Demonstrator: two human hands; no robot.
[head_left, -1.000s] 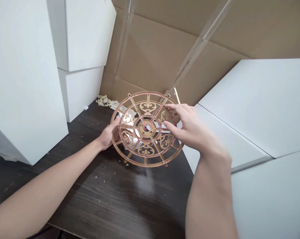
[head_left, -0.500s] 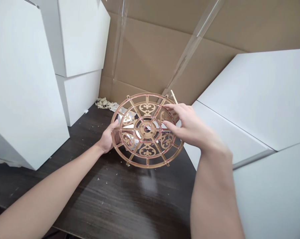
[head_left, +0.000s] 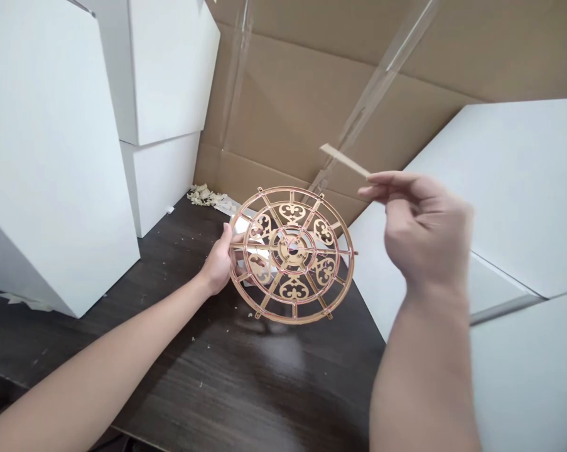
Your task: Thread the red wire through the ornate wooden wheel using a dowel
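left hand (head_left: 220, 263): fingers (head_left: 225, 242) clenched on the left rim of a wheel-shaped wooden frame (head_left: 291, 213), grasping it. the frame is held tilted above the bench, its lower edge near the surface; contact with the bench cannot be confirmed. right hand (head_left: 424, 226): raised just beyond the frame's upper right rim, not touching it, thumb and fingers pinching the end of a thin wooden strip (head_left: 344, 160). the strip points up and to the left, its free end clear of the frame.

frame: flat, pale laser-cut wood with a clean, fine-grained face and reddish burnt edges. 2 concentric rings, a central hub with a round hole, straight spokes, 6 scrolled heart-shaped panels and small tabs around the outer rim.

behind the frame, white paper scraps (head_left: 257, 248) show through its openings. the bench (head_left: 245, 389) is dark wood-grain laminate, scattered with pale crumbs (head_left: 184, 301). a heap of pale wood shavings (head_left: 201, 196) lies at its far corner, beside stacked white boxes (head_left: 161, 125). large white panels (head_left: 513, 188) lean at right. farthest off stands a creased brown cardboard sheet (head_left: 311, 94), crossed by 2 clear plastic strips (head_left: 380, 81).
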